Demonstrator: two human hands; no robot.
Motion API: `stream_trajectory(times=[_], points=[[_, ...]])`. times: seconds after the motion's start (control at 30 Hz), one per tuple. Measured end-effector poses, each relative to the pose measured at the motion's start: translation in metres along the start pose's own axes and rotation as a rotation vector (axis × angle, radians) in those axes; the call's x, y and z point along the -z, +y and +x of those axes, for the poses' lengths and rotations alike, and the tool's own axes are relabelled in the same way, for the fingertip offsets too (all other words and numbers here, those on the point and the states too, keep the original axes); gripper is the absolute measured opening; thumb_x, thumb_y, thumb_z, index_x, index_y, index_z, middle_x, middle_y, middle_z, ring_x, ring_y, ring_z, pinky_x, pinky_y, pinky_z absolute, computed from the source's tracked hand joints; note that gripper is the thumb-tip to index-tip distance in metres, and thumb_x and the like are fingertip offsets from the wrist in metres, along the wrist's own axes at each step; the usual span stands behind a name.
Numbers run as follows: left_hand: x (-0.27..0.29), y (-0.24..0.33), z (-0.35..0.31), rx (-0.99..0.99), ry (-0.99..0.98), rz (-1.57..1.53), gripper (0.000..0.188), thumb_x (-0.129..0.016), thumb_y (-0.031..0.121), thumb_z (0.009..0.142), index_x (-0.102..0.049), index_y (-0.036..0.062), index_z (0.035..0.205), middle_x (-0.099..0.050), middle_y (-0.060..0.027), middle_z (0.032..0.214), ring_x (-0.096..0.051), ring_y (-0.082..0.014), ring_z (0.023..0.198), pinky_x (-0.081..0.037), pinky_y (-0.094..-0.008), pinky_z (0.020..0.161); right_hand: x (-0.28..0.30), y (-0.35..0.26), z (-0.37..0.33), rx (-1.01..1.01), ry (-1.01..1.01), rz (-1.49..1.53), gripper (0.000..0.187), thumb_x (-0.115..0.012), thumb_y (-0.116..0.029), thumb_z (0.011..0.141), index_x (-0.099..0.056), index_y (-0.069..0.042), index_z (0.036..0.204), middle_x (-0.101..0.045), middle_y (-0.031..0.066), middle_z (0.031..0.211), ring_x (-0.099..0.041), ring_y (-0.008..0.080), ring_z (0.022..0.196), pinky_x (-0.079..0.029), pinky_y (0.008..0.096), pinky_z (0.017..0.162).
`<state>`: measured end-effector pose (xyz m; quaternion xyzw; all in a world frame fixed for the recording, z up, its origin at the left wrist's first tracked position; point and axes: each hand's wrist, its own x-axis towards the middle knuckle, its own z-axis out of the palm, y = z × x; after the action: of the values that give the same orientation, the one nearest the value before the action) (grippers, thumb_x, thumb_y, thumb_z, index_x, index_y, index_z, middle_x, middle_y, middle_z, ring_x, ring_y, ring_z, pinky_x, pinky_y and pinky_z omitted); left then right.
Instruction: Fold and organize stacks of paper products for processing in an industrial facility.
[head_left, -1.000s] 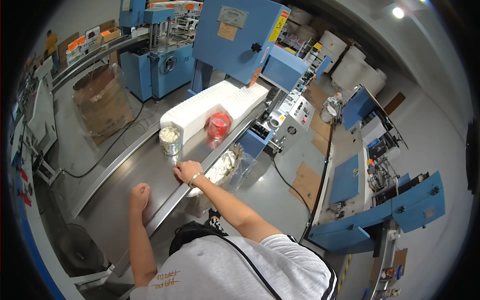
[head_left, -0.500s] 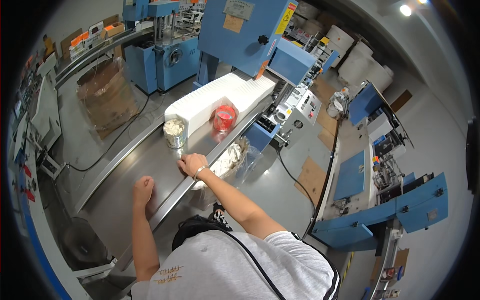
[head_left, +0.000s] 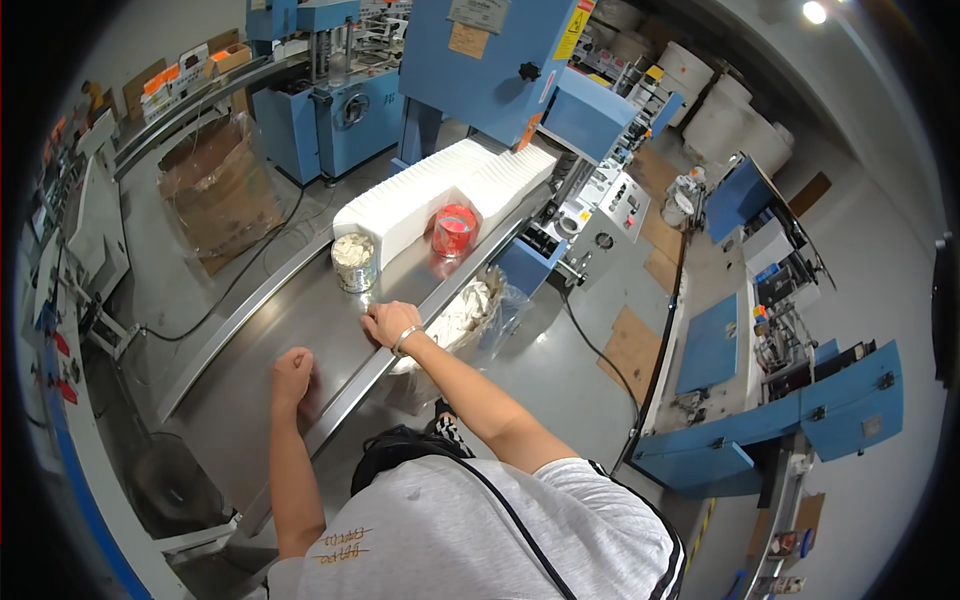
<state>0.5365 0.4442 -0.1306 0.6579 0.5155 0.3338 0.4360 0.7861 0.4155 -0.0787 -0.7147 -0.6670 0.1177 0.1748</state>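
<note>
Meanwhile, in the head view, the right hand (head_left: pixel 388 324) is resting on the raised steel edge of the bench (head_left: pixel 250 390), palm down with the fingers curled over the rail, grasping nothing loose that I can make out; a bracelet is showing at the wrist. Against the picture of a second ago it is lying nearer the metal tin (head_left: pixel 353 262) of pale scraps, though part of that shift is the head tipping down, since the whole scene is sitting lower in the picture now. The left hand (head_left: pixel 292 372) is clenched into a loose fist, knuckles pressing on the bare steel of the bench, empty as far as the view shows, and it is staying about where it was.

The tin is standing upright just beyond the right hand, apart from it, beside the near end of the long white stack of paper sheets (head_left: pixel 440 190) that is feeding out of the blue machine (head_left: pixel 500 60). A red roll of tape (head_left: pixel 454 230) is standing against that stack. A clear bag of white offcuts (head_left: pixel 465 310) is hanging off the bench edge just right of the right hand.

Judging by this, both hands are leaning on the bench rather than working, and nothing on it has been moved.
</note>
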Motion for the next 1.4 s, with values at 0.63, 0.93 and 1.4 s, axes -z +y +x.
stream_trajectory(times=[0.63, 0.93, 1.4], points=[[0.000, -0.001, 0.000, 0.031, -0.002, -0.050, 0.016, -0.058, 0.014, 0.085, -0.065, 0.0006, 0.088, -0.061, -0.0031, 0.062, -0.056, -0.0096, 0.052, -0.043, -0.0246, 0.048, 0.009, -0.003, -0.003, -0.007, -0.014, -0.014, 0.031, -0.052, -0.036, 0.087, -0.068, -0.010, 0.083, -0.067, 0.0165, 0.076, -0.065, 0.0342, 0.075, -0.050, 0.0439, 0.069], [0.002, 0.002, 0.000, 0.058, -0.005, -0.021, 0.014, -0.058, 0.012, 0.086, -0.065, 0.0016, 0.089, -0.060, -0.0021, 0.064, -0.054, -0.0089, 0.052, -0.043, -0.0239, 0.047, -0.002, 0.002, -0.001, 0.009, 0.047, 0.015, 0.030, -0.053, -0.037, 0.086, -0.068, -0.011, 0.083, -0.066, 0.0166, 0.072, -0.064, 0.0351, 0.071, -0.050, 0.0453, 0.066], [0.000, -0.006, 0.004, 0.107, 0.007, -0.003, 0.015, -0.059, 0.015, 0.085, -0.066, 0.0022, 0.090, -0.062, -0.0029, 0.065, -0.057, -0.0095, 0.054, -0.045, -0.0240, 0.048, 0.006, 0.000, -0.003, -0.016, -0.020, -0.019, 0.030, -0.051, -0.036, 0.087, -0.070, -0.012, 0.088, -0.068, 0.0147, 0.079, -0.066, 0.0310, 0.078, -0.051, 0.0415, 0.071]])
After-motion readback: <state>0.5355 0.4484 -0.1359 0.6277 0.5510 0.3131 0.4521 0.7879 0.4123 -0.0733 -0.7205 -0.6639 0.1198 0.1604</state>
